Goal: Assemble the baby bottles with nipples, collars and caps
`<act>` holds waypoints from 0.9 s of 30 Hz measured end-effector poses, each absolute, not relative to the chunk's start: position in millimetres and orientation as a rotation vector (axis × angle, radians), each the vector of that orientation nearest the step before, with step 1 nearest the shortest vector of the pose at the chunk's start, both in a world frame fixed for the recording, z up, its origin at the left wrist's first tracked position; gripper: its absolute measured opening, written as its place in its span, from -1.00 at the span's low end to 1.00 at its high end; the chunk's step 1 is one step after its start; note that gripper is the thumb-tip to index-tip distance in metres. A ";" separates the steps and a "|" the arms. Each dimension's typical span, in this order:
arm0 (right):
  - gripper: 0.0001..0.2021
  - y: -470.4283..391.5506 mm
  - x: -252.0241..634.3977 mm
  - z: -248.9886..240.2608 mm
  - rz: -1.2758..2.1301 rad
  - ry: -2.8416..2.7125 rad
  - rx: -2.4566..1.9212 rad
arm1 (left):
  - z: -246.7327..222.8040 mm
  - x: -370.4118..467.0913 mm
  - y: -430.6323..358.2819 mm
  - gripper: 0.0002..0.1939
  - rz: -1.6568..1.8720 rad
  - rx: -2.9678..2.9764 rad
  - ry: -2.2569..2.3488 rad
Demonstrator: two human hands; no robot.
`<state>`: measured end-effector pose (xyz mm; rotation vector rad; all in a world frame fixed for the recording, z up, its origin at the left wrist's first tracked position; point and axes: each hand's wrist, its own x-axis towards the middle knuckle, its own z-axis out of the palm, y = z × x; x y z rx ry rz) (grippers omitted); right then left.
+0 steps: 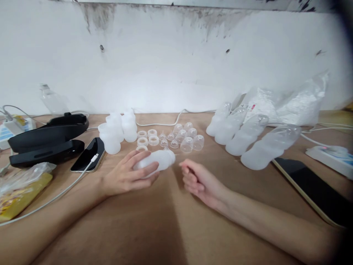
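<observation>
A white translucent bottle [162, 161] lies tilted in my left hand [135, 172], its neck end pointing right. My right hand [195, 180] is closed just right of that neck, fingers curled; what it holds, if anything, is hidden. Beyond the hands are white rings [153, 140], clear nipples [174, 143] and clear domed caps [186, 144]. Several open white bottles [110, 139] stand behind my left hand. To the right, several bottles with clear caps [257, 151] form a slanting row.
On the left are a black phone [88, 156] with a white cable, a black headset-like object [49, 134] and a yellow packet [24, 195]. On the right are a large phone [311, 189], a power strip [331, 156] and a plastic bag [298, 105]. A wall [165, 62] stands behind.
</observation>
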<state>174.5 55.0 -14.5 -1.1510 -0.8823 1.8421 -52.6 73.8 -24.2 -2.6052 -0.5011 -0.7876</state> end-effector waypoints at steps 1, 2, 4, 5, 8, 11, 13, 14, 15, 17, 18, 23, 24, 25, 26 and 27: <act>-0.72 51.3 172.4 -14.0 1.830 -0.941 -1.166 | -24.3 -52.5 74.4 -0.59 -0.781 -2.599 -0.477; -0.70 48.2 171.1 -13.3 1.812 -1.056 -1.158 | -24.2 -52.8 74.8 -0.61 -0.792 -2.602 -0.496; -0.70 46.0 172.3 -10.8 1.699 -1.399 -1.111 | -23.8 -54.2 75.4 -0.63 -0.852 -2.613 -0.608; -0.70 47.9 175.5 -9.2 1.575 -1.557 -1.087 | -23.7 -54.9 75.7 -0.63 -0.911 -2.609 -0.680; -0.78 66.0 195.5 -5.4 0.954 -1.783 -1.091 | -24.3 -55.0 77.0 -0.59 -1.179 -2.573 -0.890; -0.82 94.0 224.1 -8.1 0.253 -1.814 -1.203 | -25.4 -54.1 76.3 -0.57 -1.499 -2.583 -1.179; -0.71 109.8 241.0 -14.7 0.015 -1.891 -1.292 | -26.4 -55.4 74.1 -0.58 -1.646 -2.647 -1.425; -0.69 115.7 247.5 -19.2 -0.035 -1.932 -1.330 | -26.9 -56.7 72.8 -0.59 -1.686 -2.681 -1.560; -0.68 120.0 252.5 -24.1 -0.056 -1.972 -1.359 | -27.3 -58.3 71.5 -0.60 -1.721 -2.698 -1.683; -0.69 124.8 258.1 -33.7 -0.066 -2.041 -1.382 | -28.1 -61.4 70.2 -0.62 -1.800 -2.690 -1.869; -0.70 125.7 259.2 -37.4 -0.070 -2.065 -1.383 | -28.4 -62.5 70.2 -0.62 -1.848 -2.669 -1.935; -0.72 120.2 255.0 -32.9 0.012 -1.867 -1.428 | -27.3 -62.3 72.9 -0.60 -2.110 -2.674 -2.004; -0.70 116.9 252.0 -27.9 0.088 -1.749 -1.384 | -26.5 -61.7 72.9 -0.60 -2.142 -2.685 -2.005; -0.69 112.9 248.1 -22.5 0.199 -1.630 -1.304 | -25.4 -61.1 72.5 -0.61 -2.161 -2.700 -2.013; -0.68 108.2 243.2 -17.7 0.345 -1.526 -1.197 | -24.3 -60.6 72.0 -0.62 -2.172 -2.721 -2.025; -0.69 103.3 237.7 -14.1 0.526 -1.451 -1.086 | -23.1 -60.3 71.3 -0.63 -2.177 -2.752 -2.039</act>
